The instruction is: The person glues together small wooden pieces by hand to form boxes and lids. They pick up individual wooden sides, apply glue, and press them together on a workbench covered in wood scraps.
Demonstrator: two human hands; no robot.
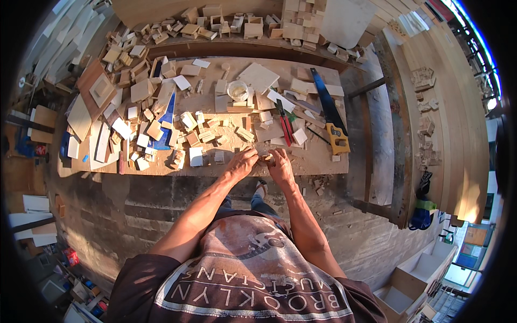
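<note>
At the near edge of the workbench (312,167), my two hands work close together. My left hand (241,163) is closed, its fingertips pinched; whatever they hold is hidden. Just to its right, my right hand (280,168) grips a small wooden piece (266,158) between thumb and fingers. Beyond my hands lie red-handled pliers (285,128) and a small white-faced block (299,137). A hand saw (325,97) with a yellow handle (338,139) rests to the right. Farther back stands a round clear tub (237,91) with pale contents.
Loose wooden blocks (154,130) crowd the bench's left half, around a blue pointed object (166,129). A shelf at the back carries small wooden boxes (253,29). Long boards (452,118) lie on the right. Wood scraps (319,185) are on the floor below the bench.
</note>
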